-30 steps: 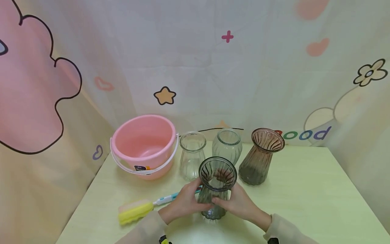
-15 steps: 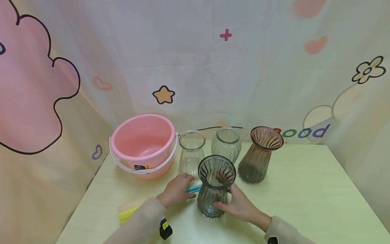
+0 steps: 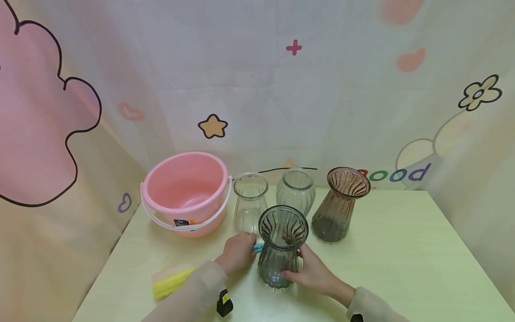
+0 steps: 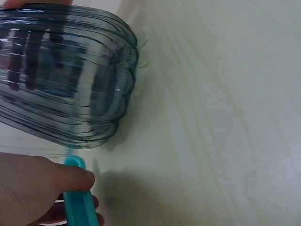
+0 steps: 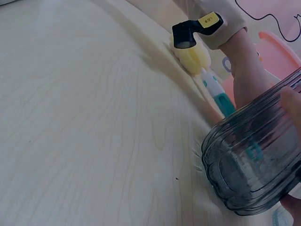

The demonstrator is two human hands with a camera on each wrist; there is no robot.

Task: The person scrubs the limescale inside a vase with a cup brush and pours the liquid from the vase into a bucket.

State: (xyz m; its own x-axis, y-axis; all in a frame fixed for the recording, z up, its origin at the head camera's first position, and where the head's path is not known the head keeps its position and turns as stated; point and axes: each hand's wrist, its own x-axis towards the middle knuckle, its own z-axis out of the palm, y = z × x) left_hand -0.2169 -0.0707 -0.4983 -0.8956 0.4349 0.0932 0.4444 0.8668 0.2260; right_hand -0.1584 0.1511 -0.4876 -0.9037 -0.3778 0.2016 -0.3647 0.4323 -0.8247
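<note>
My right hand (image 3: 315, 273) holds a grey ribbed glass vase (image 3: 276, 264) from its right side, thumb across the front. The vase stands upright with its flared mouth up. To its left, my left hand (image 3: 237, 252) grips the teal handle (image 4: 80, 207) of a sponge brush (image 3: 170, 284), the thumb lying over the handle in the left wrist view. The brush's yellow and pale sponge head points left. My left sleeve hides the middle of the brush in the head view. In the right wrist view, its white and teal handle (image 5: 221, 99) runs behind the vase.
A pink bucket (image 3: 201, 203) with a white handle stands at the back left. Behind the grey vase are two clear glass vases (image 3: 250, 210) (image 3: 295, 197). A brownish glass vase (image 3: 335, 212) stands to their right. A printed curtain (image 3: 257, 89) hangs behind the table (image 3: 394, 259).
My left hand has let go of the grey vase, moved left and taken hold of the sponge brush's handle. My right hand still holds the vase.
</note>
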